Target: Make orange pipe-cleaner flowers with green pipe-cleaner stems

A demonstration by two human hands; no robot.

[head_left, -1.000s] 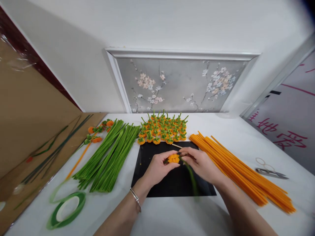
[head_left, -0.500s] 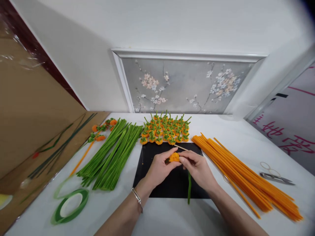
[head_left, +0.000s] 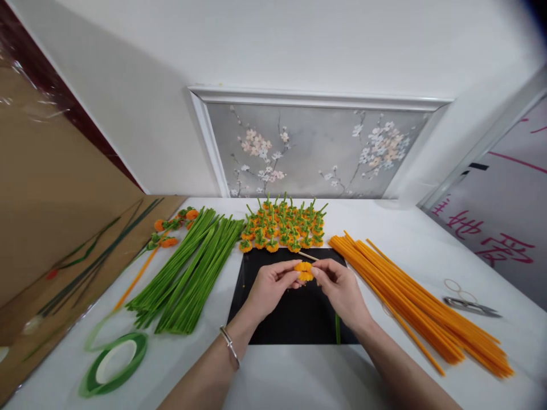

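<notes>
Above a black mat [head_left: 286,319], an orange pipe-cleaner flower [head_left: 304,271] is pinched between my two hands. My left hand [head_left: 271,286] grips its left side with thumb and fingers. On the opposite side, my right hand [head_left: 341,288] closes its fingertips on the petals. A green pipe cleaner [head_left: 337,328] shows below my right hand; where its upper end goes is hidden. Just beyond the mat stand several finished orange flowers [head_left: 272,246] with green tops and short green stems pointing up. A thin stick [head_left: 308,256] lies at the mat's far edge.
Green pipe cleaners [head_left: 188,279] lie bundled at left, orange ones [head_left: 410,296] at right. Green floral tape [head_left: 113,364] rests at front left. Small scissors [head_left: 471,306] lie far right. Orange and green flower pieces [head_left: 170,241] sit near the cardboard [head_left: 106,250].
My hands have turned the orange flower, so its split, lobed petals now show. The green pipe cleaner hanging by my right hand is more hidden. The view has shifted slightly.
</notes>
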